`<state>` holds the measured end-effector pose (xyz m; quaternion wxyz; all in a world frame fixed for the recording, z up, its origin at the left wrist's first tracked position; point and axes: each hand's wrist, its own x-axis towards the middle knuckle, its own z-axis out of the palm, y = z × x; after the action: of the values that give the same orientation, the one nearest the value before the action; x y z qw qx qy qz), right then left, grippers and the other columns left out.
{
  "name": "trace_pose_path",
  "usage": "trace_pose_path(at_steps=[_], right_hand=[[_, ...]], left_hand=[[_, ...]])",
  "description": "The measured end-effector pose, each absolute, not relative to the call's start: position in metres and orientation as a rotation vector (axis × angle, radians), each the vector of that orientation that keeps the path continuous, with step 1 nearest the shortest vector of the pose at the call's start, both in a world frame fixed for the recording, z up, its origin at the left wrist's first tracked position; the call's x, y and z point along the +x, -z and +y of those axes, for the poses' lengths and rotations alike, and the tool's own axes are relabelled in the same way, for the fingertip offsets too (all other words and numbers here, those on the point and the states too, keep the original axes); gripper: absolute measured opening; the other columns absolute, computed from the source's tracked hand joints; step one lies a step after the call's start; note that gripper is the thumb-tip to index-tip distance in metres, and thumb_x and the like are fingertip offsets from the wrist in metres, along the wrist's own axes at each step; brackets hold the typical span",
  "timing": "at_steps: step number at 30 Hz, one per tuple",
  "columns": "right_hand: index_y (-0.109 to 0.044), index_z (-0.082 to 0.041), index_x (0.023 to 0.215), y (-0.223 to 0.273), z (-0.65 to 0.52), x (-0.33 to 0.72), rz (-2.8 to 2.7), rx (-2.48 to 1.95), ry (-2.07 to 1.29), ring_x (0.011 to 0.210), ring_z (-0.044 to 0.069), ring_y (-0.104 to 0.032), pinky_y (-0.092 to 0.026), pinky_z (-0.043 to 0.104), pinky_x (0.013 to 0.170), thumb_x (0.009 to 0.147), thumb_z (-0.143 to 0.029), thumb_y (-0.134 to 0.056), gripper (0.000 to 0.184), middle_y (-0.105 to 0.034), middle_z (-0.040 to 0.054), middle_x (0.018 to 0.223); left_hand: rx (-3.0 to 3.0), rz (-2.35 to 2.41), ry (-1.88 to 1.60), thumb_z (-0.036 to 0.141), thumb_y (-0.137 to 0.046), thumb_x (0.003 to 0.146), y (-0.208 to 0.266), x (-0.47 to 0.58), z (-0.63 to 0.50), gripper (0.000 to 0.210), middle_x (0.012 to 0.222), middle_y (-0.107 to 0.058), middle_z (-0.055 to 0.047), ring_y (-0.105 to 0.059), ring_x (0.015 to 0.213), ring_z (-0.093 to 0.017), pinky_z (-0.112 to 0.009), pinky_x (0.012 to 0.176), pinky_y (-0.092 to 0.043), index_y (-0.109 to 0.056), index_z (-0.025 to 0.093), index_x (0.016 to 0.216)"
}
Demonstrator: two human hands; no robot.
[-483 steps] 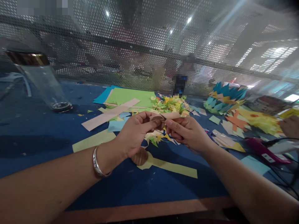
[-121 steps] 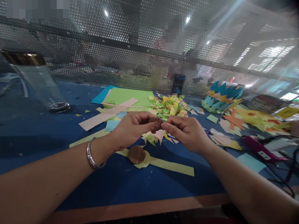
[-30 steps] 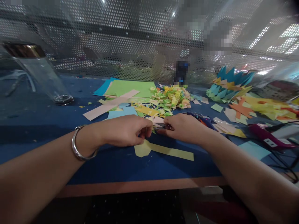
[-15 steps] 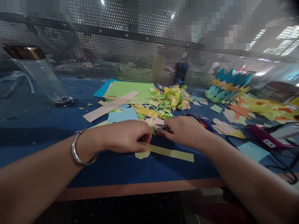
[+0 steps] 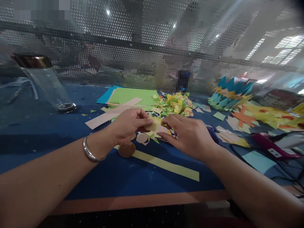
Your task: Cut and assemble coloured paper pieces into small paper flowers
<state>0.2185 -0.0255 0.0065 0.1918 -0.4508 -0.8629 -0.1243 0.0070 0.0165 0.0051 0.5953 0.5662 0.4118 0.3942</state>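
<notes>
Thumb and fingertips of my left hand (image 5: 131, 125) pinch a small pale yellow paper piece (image 5: 152, 125) above the desk. To its right, my right hand (image 5: 190, 131) hovers over paper scraps, thumb and fingers apart, with nothing visible between them. Something dark lies partly hidden beneath that hand; I cannot make out what. Below my left hand, a round brown piece (image 5: 127, 149) rests on a long pale yellow paper strip (image 5: 166, 164). Beside it is a round whitish paper piece (image 5: 142, 138). A pink paper strip (image 5: 114, 112) lies behind my left hand.
Green sheets (image 5: 135, 96) and a heap of paper cuttings (image 5: 177, 104) sit at the back. A glass bottle (image 5: 53, 88) stands left. On the right are a folded-paper piece (image 5: 229, 93), a magenta power strip (image 5: 270, 147) with cables, and a blue paper square (image 5: 258, 161).
My left hand has lifted off the desk with the pale yellow piece, uncovering the brown and whitish round pieces. My right hand's fingers have spread away from the dark object.
</notes>
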Motion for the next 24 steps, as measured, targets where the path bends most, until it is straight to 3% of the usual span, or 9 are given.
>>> trace_pose_path(at_steps=[6,9,14,19,24], right_hand=[[-0.067,-0.018,0.098,-0.002,-0.023,0.218,-2.444,-0.996,0.222,0.081,0.017,-0.062,-0.04,0.028,0.069,0.103,-0.031,-0.045,0.025,-0.067,0.0059,0.091],[-0.065,-0.019,0.093,-0.002,-0.021,0.217,-2.374,-0.96,0.066,0.082,0.015,-0.061,-0.043,0.027,0.072,0.102,-0.026,-0.047,0.021,-0.066,0.0048,0.089],[-0.062,-0.019,0.086,-0.005,-0.019,0.216,-2.243,-1.0,-0.064,0.072,0.013,-0.055,-0.041,0.025,0.067,0.096,-0.023,-0.055,0.013,-0.06,0.0007,0.076],[-0.059,-0.018,0.081,-0.006,-0.015,0.219,-2.195,-1.091,-0.123,0.066,0.012,-0.051,-0.037,0.024,0.062,0.092,-0.022,-0.06,0.011,-0.057,-0.0012,0.072],[-0.058,-0.019,0.08,-0.004,-0.014,0.22,-2.158,-1.131,-0.22,0.065,0.012,-0.05,-0.036,0.024,0.059,0.091,-0.021,-0.059,0.011,-0.057,-0.0007,0.074]], left_hand=[[1.165,0.943,-0.91,0.016,-0.072,0.082,-0.007,0.016,0.005,0.022,0.072,-0.064,0.004,-0.065,0.07,-0.009,-0.026,0.077,-0.056,-0.05,0.018,0.076],[1.127,0.938,-0.88,0.017,-0.072,0.083,-0.007,0.017,0.003,0.015,0.079,-0.07,0.001,-0.069,0.073,-0.011,-0.027,0.076,-0.057,-0.057,0.02,0.084],[1.1,0.822,-0.842,0.016,-0.072,0.082,-0.005,0.016,0.005,0.007,0.092,-0.075,-0.004,-0.071,0.083,-0.014,-0.029,0.089,-0.056,-0.071,0.017,0.089],[1.119,0.743,-0.856,0.024,-0.071,0.085,-0.006,0.017,0.005,0.008,0.087,-0.076,-0.004,-0.072,0.083,-0.015,-0.033,0.093,-0.056,-0.073,0.016,0.083],[1.223,0.774,-0.89,0.03,-0.08,0.078,-0.006,0.017,0.002,0.016,0.089,-0.074,-0.003,-0.071,0.086,-0.015,-0.031,0.093,-0.056,-0.073,0.017,0.085]])
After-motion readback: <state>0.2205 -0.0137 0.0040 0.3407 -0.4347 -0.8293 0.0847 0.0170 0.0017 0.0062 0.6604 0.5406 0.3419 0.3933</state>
